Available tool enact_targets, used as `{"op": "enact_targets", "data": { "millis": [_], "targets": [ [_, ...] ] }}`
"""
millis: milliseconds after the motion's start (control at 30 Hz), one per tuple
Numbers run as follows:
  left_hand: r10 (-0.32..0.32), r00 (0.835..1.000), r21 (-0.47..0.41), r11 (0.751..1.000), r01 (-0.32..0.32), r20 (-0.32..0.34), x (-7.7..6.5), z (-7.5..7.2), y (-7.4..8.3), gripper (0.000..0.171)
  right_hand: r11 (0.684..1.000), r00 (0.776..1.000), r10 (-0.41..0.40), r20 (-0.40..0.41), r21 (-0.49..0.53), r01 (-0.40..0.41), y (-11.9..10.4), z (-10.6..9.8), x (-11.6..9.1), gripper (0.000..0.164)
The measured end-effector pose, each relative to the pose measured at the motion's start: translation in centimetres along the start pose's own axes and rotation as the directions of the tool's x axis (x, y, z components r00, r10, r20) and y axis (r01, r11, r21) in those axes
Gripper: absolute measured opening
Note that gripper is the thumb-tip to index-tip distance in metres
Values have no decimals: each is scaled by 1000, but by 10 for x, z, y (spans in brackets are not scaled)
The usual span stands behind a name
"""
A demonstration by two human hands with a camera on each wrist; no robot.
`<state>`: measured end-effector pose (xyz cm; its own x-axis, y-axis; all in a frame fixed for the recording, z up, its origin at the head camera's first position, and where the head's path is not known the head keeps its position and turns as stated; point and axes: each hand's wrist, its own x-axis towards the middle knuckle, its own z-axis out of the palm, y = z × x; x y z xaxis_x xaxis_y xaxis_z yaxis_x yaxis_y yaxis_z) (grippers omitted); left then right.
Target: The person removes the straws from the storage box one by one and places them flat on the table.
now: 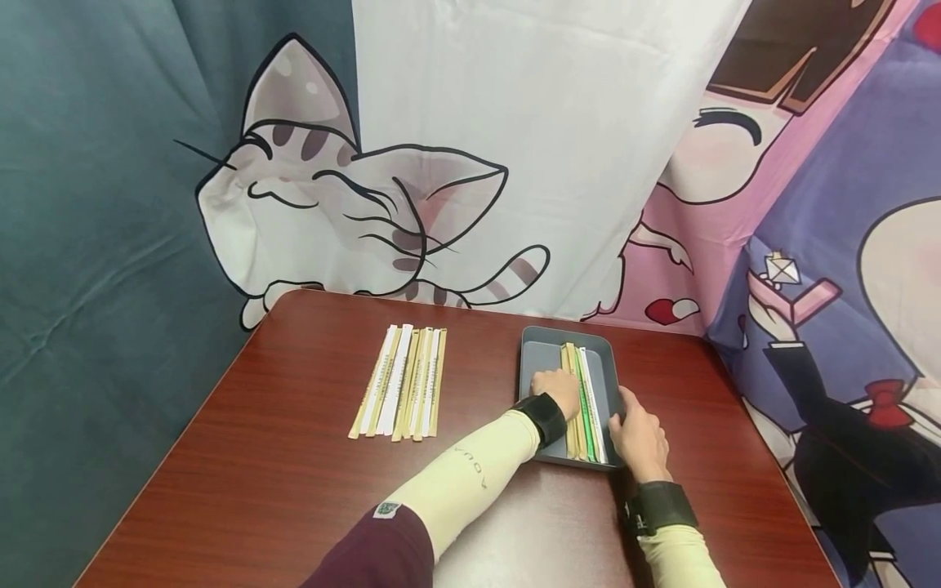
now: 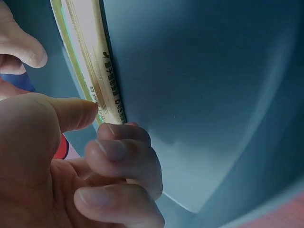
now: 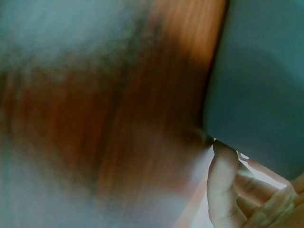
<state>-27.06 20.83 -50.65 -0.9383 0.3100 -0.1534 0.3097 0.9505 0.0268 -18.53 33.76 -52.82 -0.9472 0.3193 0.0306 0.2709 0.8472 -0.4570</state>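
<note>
— Grey tray [image 1: 542,353], yes, but what does the left hand [image 1: 556,394] hold inside?
— Its thumb meets the slim sticks [image 1: 586,400] lying there, fingers curled; whether it pinches, I cannot tell.
— Which step, then?
— Arranging them, I judge; next calls for light, aligned fingers.
— And the right hand [image 1: 639,433]?
— At the tray's right side; its grip is unclear. Another row of sticks [image 1: 397,380] lies on the table [image 1: 257,457].

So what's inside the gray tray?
Long thin sticks, tan, green and white, lie inside the gray tray. The person's left hand is in there too, and it hides whatever is right beneath it.
</note>
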Motion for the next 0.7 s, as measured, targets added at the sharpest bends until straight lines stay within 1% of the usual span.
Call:
{"op": "enact_targets", "data": {
  "millis": [267,700],
  "targets": [
    [7,999,-26,1000,-6,38,1,1,1,24,1000,1000,2,1,3,-2,1,1,0,58],
    [7,999,-35,999,-5,44,1,-1,0,23,1000,1000,10,8,5,-10,2,1,2,58]
  ]
}}
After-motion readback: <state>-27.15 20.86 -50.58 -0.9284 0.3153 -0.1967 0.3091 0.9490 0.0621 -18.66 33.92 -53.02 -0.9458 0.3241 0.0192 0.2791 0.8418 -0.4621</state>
